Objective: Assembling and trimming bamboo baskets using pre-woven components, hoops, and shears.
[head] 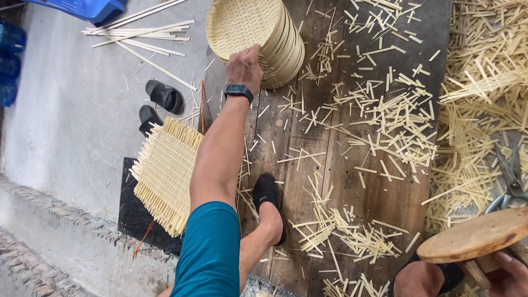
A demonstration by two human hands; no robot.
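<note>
1. Bamboo trays, woven and round, are stacked on their side at the far edge of the wooden boards.
2. The rim of the nearest tray is touched by the left hand, with fingers curled over it; how firm the grip is cannot be told.
3. A round wooden stool is held by the right hand at the near right corner, with fingers closed under the seat.
4. The stack is best steadied at the rim, so it is not rolled off.
5. Loose bamboo strips on the boards should be stepped over, and the scissors at the right edge should be left alone.
</note>
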